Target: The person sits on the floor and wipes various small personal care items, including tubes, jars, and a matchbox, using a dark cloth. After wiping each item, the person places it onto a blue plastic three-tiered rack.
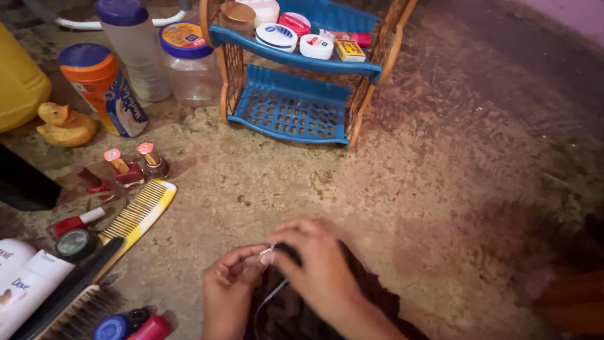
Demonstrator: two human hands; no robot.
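Pinching small pale item (pixel 268 250) between fingertips of left hand (pixel 228 291) and right hand (pixel 318 264), both closed on it, low over dark cloth (pixel 296 315) for support. Lying nearby on floor (pixel 440 176): yellow comb (pixel 139 211).

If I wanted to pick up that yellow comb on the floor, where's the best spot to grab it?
Probably the yellow comb is best pinched across its plain yellow spine, coming from above on the right, bare-floor side. It lies flat, teeth facing left toward the bottles, with its lower end tucked by the black brush.
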